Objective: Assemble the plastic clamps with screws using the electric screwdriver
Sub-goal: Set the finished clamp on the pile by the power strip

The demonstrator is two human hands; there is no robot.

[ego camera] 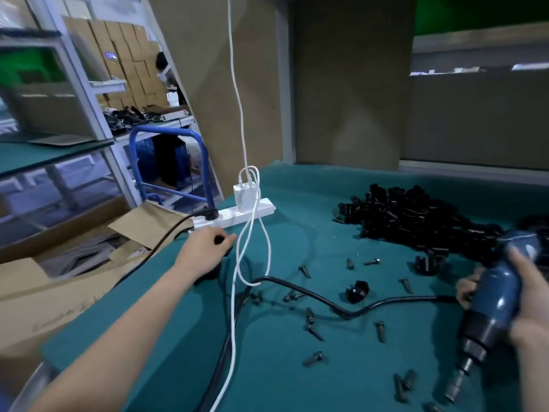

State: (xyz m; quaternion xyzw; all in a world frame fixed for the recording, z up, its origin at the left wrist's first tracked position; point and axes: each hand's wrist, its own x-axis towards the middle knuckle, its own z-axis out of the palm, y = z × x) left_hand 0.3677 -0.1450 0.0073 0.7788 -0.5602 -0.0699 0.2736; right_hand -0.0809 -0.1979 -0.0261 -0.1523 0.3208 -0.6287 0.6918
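Observation:
My right hand grips the blue electric screwdriver at the right edge, its metal bit pointing down at the green mat. Its black cable runs left across the mat. My left hand reaches toward the white power strip and pinches a small black plug-like object just in front of it. A heap of black plastic clamps lies at the back right. One loose clamp sits mid-table. Several dark screws are scattered over the mat.
A white charger with a white cord sits in the power strip beside a black plug. An open cardboard box stands left of the table below its edge. A blue cart handle rises behind it.

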